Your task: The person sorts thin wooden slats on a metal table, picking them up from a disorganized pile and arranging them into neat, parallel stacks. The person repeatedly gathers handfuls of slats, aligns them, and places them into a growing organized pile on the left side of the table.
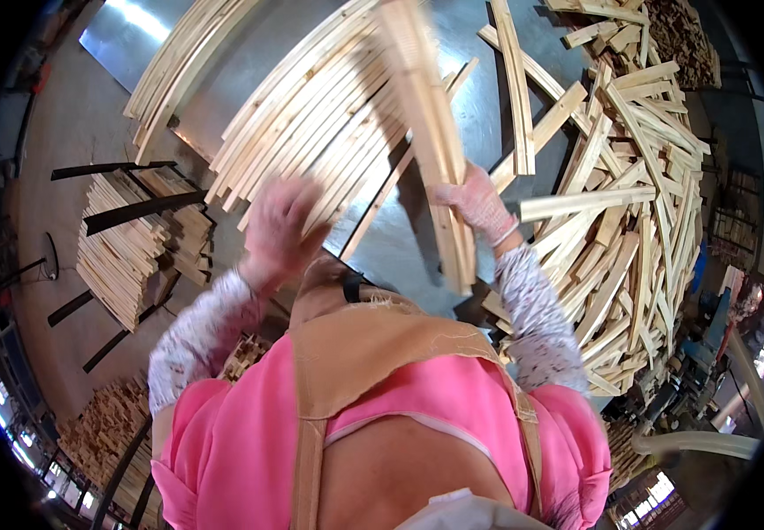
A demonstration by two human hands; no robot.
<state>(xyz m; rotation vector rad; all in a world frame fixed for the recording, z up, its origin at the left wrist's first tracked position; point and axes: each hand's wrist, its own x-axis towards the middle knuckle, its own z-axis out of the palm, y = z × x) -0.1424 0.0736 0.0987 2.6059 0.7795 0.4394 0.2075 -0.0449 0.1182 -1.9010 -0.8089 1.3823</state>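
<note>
My right hand (477, 205), in a pale pinkish work glove, is closed around the lower part of a long wooden plank (426, 124). The plank is raised over the metal table, blurred at its far end, and seems to be more than one strip held together. My left hand (283, 221), gloved too and smeared by motion, hovers just short of the near ends of a row of wooden strips (311, 124). Its thumb stands apart from the fingers, and nothing shows in it. The strips lie side by side on the metal table (391, 238).
A big jumbled heap of wooden pieces (616, 230) rises on the right. Another bundle of strips (183, 62) lies at the far left. On the floor to the left, a rack with black bars (143, 212) holds stacked wood. Loose strips (514, 97) lie at the far right.
</note>
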